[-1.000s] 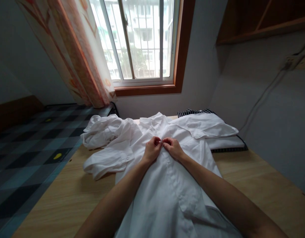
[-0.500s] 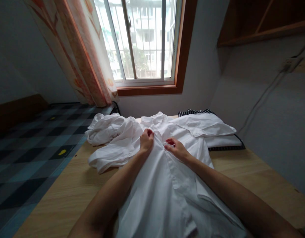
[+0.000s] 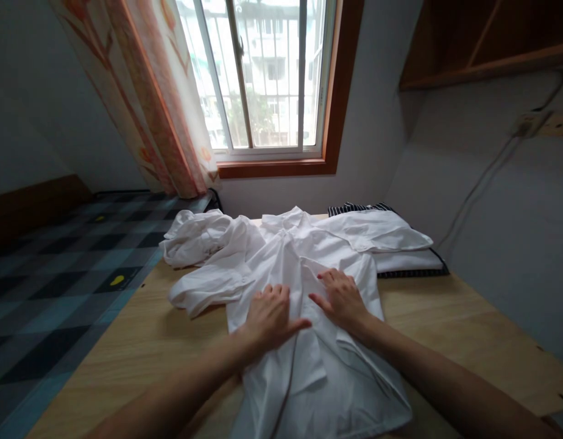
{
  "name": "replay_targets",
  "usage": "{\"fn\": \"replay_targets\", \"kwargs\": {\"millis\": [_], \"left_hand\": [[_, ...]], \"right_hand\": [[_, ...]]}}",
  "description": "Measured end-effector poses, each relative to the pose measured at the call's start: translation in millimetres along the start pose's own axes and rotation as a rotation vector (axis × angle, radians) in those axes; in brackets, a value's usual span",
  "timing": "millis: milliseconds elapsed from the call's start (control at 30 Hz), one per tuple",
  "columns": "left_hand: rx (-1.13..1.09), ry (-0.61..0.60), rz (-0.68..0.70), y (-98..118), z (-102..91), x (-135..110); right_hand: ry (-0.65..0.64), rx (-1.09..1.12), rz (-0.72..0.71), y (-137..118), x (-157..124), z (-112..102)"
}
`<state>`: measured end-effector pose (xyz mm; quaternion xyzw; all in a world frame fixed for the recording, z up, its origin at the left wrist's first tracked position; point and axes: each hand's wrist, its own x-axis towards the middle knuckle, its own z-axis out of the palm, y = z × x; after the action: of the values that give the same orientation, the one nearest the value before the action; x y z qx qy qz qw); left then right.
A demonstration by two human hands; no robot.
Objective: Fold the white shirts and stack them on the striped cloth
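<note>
A white button shirt [image 3: 309, 372] lies front up on the wooden table [image 3: 126, 360], collar toward the window. My left hand [image 3: 267, 317] lies flat and open on the shirt's left front panel. My right hand [image 3: 343, 299] rests flat and open on the right panel, fingers spread. Both press the cloth beside the button placket, and neither holds anything. One sleeve [image 3: 208, 286] trails off to the left.
More crumpled white cloth [image 3: 194, 235] lies at the table's far left. Folded white garments [image 3: 377, 235] sit on a dark striped one [image 3: 354, 207] at the far right. A checked bed [image 3: 57, 274] lies left; a window, curtain and wall shelf stand beyond.
My hands left the pinch near the collar, moved down toward me and now lie flat on the shirt's front. The shirt has shifted and smoothed a little.
</note>
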<state>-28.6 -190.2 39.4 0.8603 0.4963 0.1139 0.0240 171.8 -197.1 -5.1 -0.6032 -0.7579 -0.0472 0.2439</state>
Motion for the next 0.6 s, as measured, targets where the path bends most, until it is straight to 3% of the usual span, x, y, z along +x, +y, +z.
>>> {"fn": "replay_targets", "kwargs": {"millis": [67,133,300,367,467,533,600], "left_hand": [[0.039,-0.054,-0.019,0.0,4.4,-26.4],[0.037,-0.09,-0.023,-2.2,9.6,-37.3],[0.014,-0.169,0.025,-19.0,7.2,-27.5],[0.048,-0.126,0.034,-35.8,-11.3,-20.1],[0.079,-0.043,0.096,-68.5,-55.6,-9.6],[0.105,-0.076,0.157,-88.8,-83.0,-3.9],[0.181,-0.133,0.151,-103.3,-97.6,-0.7]], "right_hand": [[-0.071,0.004,-0.036,0.5,-12.8,-4.2],[-0.123,-0.026,-0.06,-0.6,-21.0,-4.5],[-0.311,-0.089,-0.088,0.6,-15.2,-10.3],[-0.318,-0.091,-0.112,7.8,-8.3,-23.7],[-0.214,-0.056,-0.154,22.6,-1.2,-52.3],[-0.195,-0.05,-0.195,31.9,-0.1,-69.0],[-0.268,-0.096,-0.238,40.3,-2.7,-78.8]]}}
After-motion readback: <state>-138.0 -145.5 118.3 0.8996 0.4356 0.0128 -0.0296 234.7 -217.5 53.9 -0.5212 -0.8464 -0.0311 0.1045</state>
